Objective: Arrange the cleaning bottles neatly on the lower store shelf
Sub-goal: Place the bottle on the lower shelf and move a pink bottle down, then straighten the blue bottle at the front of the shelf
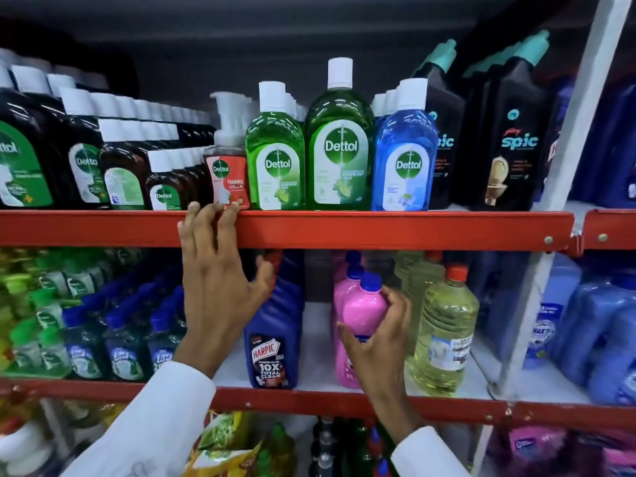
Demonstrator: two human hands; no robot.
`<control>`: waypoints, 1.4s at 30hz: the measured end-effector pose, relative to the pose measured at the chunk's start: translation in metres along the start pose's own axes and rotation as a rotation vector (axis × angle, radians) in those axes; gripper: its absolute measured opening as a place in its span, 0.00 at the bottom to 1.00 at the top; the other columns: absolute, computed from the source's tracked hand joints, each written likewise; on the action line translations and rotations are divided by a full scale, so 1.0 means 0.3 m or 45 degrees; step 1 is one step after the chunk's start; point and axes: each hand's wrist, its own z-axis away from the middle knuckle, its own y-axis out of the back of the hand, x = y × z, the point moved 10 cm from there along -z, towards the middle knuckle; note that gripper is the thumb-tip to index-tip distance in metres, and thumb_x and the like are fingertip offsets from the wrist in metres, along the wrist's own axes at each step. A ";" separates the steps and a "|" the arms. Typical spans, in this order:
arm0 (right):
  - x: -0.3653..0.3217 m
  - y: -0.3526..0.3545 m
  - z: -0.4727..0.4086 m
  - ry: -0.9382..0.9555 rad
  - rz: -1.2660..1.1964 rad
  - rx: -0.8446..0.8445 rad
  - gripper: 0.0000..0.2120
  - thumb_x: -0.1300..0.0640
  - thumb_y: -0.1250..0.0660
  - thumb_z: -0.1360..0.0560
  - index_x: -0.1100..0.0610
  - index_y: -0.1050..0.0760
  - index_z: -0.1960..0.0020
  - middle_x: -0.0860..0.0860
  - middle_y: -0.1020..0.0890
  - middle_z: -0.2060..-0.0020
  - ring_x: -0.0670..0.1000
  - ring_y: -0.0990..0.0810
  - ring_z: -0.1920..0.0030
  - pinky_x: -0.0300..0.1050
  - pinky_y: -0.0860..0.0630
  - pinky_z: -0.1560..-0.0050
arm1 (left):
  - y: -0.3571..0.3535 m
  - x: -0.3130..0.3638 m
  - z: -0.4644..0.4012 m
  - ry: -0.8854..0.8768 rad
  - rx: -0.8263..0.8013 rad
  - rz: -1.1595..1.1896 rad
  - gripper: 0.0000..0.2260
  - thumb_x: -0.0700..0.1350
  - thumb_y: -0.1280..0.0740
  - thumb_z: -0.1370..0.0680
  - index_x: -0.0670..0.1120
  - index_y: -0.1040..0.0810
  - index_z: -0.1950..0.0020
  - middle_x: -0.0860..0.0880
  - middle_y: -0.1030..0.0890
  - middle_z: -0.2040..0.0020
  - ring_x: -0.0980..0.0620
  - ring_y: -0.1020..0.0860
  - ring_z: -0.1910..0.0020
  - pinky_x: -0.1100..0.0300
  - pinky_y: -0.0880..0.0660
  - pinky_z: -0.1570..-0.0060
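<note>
On the lower shelf a pink bottle with a blue cap stands at the front of a row of pink bottles. My right hand wraps around its front and right side. A dark blue Harpic bottle stands to its left. My left hand has its fingertips hooked over the red rail of the upper shelf, thumb touching the Harpic bottle's shoulder. Pale yellow bottles with red caps stand right of the pink row.
Green and blue small bottles pack the lower shelf's left side. Dettol bottles and black Spic bottles fill the upper shelf. A grey upright post stands at right, with blue bottles beyond. More goods sit on the shelf beneath.
</note>
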 end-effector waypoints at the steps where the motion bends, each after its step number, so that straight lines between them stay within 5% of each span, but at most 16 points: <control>1: 0.021 -0.018 0.007 -0.019 -0.015 -0.023 0.36 0.50 0.23 0.32 0.62 0.34 0.31 0.53 0.32 0.37 0.42 0.34 0.38 0.28 0.36 0.34 | -0.002 -0.002 0.001 -0.004 -0.006 -0.002 0.32 0.49 0.32 0.27 0.42 0.35 0.25 0.39 0.33 0.26 0.38 0.42 0.20 0.39 0.47 0.18; 6: 0.078 -0.056 0.014 -0.022 0.041 -0.024 0.38 0.59 0.19 0.35 0.61 0.35 0.32 0.55 0.31 0.37 0.42 0.34 0.38 0.23 0.40 0.35 | -0.011 -0.004 0.003 -0.010 -0.008 0.004 0.32 0.47 0.30 0.27 0.43 0.36 0.24 0.39 0.34 0.26 0.38 0.43 0.19 0.38 0.48 0.18; 10: 0.081 -0.073 0.003 -0.036 0.133 -0.053 0.41 0.61 0.18 0.38 0.57 0.36 0.32 0.48 0.34 0.38 0.42 0.35 0.38 0.36 0.33 0.34 | -0.011 -0.004 0.003 -0.011 -0.003 0.000 0.32 0.47 0.30 0.26 0.43 0.35 0.24 0.39 0.33 0.27 0.37 0.43 0.19 0.37 0.47 0.19; 14: 0.067 -0.080 0.016 -0.017 0.215 -0.036 0.42 0.60 0.18 0.39 0.54 0.37 0.31 0.42 0.37 0.38 0.43 0.35 0.37 0.36 0.34 0.34 | -0.006 -0.006 0.004 -0.016 -0.011 0.004 0.33 0.47 0.30 0.26 0.44 0.36 0.23 0.39 0.33 0.26 0.38 0.43 0.19 0.38 0.47 0.18; 20: 0.038 -0.078 0.031 -0.015 0.353 -0.034 0.44 0.56 0.17 0.38 0.58 0.36 0.28 0.55 0.31 0.33 0.58 0.29 0.32 0.59 0.26 0.33 | 0.004 -0.008 0.011 -0.058 -0.051 0.026 0.34 0.49 0.32 0.25 0.45 0.37 0.21 0.41 0.34 0.23 0.40 0.45 0.18 0.39 0.49 0.18; 23: 0.009 -0.029 0.059 -0.001 0.386 0.079 0.41 0.51 0.19 0.34 0.60 0.34 0.27 0.57 0.31 0.30 0.55 0.32 0.29 0.52 0.32 0.26 | 0.038 -0.044 0.083 -0.097 0.075 0.234 0.28 0.49 0.32 0.23 0.44 0.31 0.25 0.43 0.31 0.26 0.43 0.38 0.21 0.46 0.39 0.20; 25: -0.067 -0.010 0.111 0.197 0.341 0.168 0.28 0.53 0.24 0.28 0.59 0.29 0.32 0.54 0.27 0.35 0.47 0.31 0.33 0.40 0.34 0.27 | 0.032 -0.102 0.189 -0.045 0.121 0.390 0.21 0.50 0.33 0.22 0.45 0.26 0.31 0.44 0.27 0.34 0.48 0.29 0.31 0.55 0.29 0.30; 28: -0.109 -0.123 0.208 0.321 0.260 -0.088 0.15 0.62 0.30 0.26 0.53 0.24 0.41 0.47 0.22 0.45 0.41 0.25 0.45 0.29 0.31 0.36 | -0.084 -0.241 0.372 0.270 -0.100 0.559 0.18 0.52 0.35 0.25 0.47 0.25 0.37 0.49 0.27 0.41 0.52 0.26 0.43 0.54 0.25 0.43; 32: 0.045 -0.317 0.282 -0.106 0.270 -0.545 0.23 0.67 0.30 0.27 0.56 0.24 0.33 0.52 0.16 0.44 0.48 0.17 0.48 0.48 0.21 0.41 | -0.287 -0.384 0.548 0.596 -0.588 0.645 0.29 0.56 0.32 0.28 0.48 0.29 0.29 0.50 0.27 0.35 0.49 0.22 0.40 0.47 0.21 0.41; 36: 0.144 -0.427 0.305 -0.280 0.295 -0.862 0.24 0.64 0.31 0.25 0.58 0.27 0.29 0.53 0.15 0.41 0.53 0.15 0.42 0.46 0.20 0.40 | -0.417 -0.407 0.586 0.531 -0.980 0.638 0.30 0.49 0.22 0.29 0.49 0.28 0.29 0.52 0.20 0.36 0.52 0.18 0.42 0.49 0.18 0.42; 39: 0.178 -0.453 0.300 -0.307 0.294 -0.944 0.19 0.62 0.28 0.25 0.59 0.22 0.34 0.51 0.14 0.43 0.49 0.15 0.43 0.39 0.21 0.42 | -0.459 -0.394 0.574 0.425 -1.044 0.686 0.26 0.47 0.21 0.29 0.48 0.26 0.33 0.55 0.17 0.45 0.66 0.18 0.51 0.67 0.19 0.49; 42: 0.188 -0.462 0.299 -0.290 0.304 -0.953 0.16 0.62 0.28 0.25 0.59 0.20 0.37 0.52 0.13 0.44 0.49 0.15 0.43 0.48 0.20 0.39 | -0.463 -0.398 0.565 0.389 -1.007 0.678 0.25 0.45 0.22 0.29 0.45 0.25 0.34 0.55 0.18 0.46 0.61 0.19 0.52 0.82 0.30 0.55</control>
